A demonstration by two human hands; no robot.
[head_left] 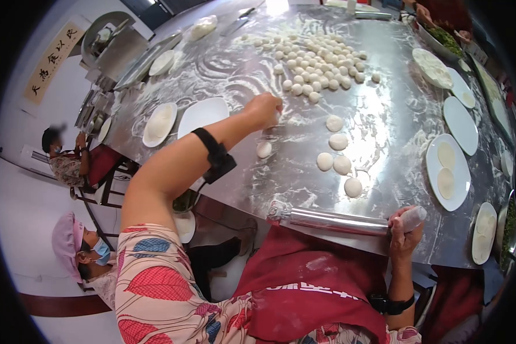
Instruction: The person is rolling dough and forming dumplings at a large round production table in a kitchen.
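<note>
My left hand (264, 111) reaches across the floured metal table, its fingers curled down close to the surface. A whitish bit shows at the fingertips, but what they hold, if anything, is mostly hidden. Just below it lies a single flattened dough piece (264, 149). At the table's near edge, my right hand (404, 232) is wrapped round the handle end of a metal rolling pin (338, 221), which lies crosswise. Several flattened dough rounds (342, 165) sit between the pin and a large cluster of small dough balls (321, 63) farther back.
White plates stand left, one with flour (159, 124) and one bare (203, 114). On the right, a plate (464, 186) holds rolled wrappers, near a bowl of chopped greens (443, 41). Masked people (97, 252) are at the left; another person's hand (422, 12) is at the top right.
</note>
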